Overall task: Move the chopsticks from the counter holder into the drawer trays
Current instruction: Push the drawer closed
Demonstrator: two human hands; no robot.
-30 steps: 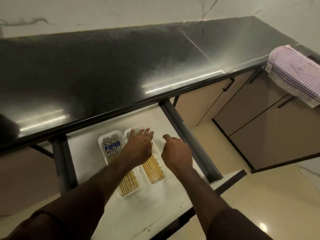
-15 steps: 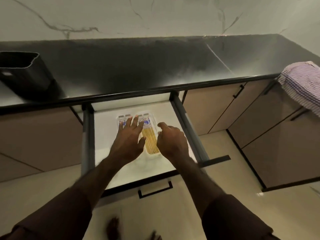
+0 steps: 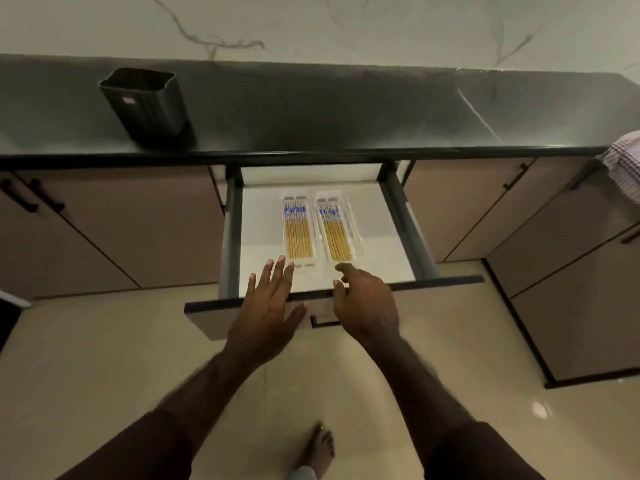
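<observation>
A black holder (image 3: 147,107) stood on the dark counter (image 3: 346,112) in the upper left of the frame, well apart from the open drawer (image 3: 263,220) at centre. Inside the drawer two clear trays lay side by side, the left tray (image 3: 298,231) and the right tray (image 3: 337,230), each filled with yellow chopsticks (image 3: 298,237) whose blue-patterned ends pointed toward the counter. The left hand (image 3: 268,317) hovered over the drawer's front edge with its fingers straight and spread wide, holding nothing, the fingertips near the left tray's near end. The right hand (image 3: 367,306) hung beside it, fingers loosely curled around nothing, the forefinger reaching toward the right tray's near end; whether it touched the tray could not be told. The hands covered most of the drawer handle (image 3: 325,320), leaving only a short piece visible between them. A striped cloth (image 3: 625,164) was cut off by the right edge of the frame. The inside of the holder was too dark to make out. White drawer floor lay bare left and right of the trays, and pale floor tiles (image 3: 104,375) spread below, where a bare foot (image 3: 320,448) showed at the bottom.
</observation>
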